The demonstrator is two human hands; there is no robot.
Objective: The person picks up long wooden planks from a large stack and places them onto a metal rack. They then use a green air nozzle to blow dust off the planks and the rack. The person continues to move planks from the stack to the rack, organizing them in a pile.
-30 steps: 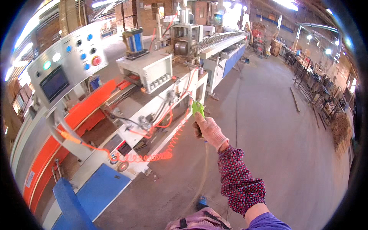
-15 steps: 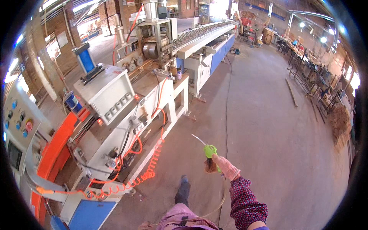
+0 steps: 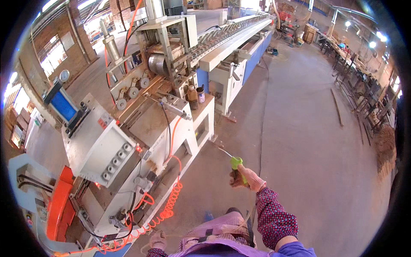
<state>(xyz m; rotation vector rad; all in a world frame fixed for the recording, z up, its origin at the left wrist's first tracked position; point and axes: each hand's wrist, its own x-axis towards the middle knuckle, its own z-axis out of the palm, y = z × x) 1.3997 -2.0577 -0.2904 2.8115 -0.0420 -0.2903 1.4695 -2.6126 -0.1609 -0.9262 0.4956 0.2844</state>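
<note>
The right hand (image 3: 252, 177) grips a green air gun (image 3: 236, 162) below centre; the left hand (image 3: 158, 240), its grip indiscernible, now appears more fully at lower left.

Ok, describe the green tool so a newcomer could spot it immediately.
Start at the big white machine on the left. To its right, over the floor, the person's right hand grips the green tool. Its lime-green body and thin pale nozzle distinguish it from the orange coiled hose.

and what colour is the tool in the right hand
The tool in the right hand is mainly bright green, best seen in the head view.
</note>
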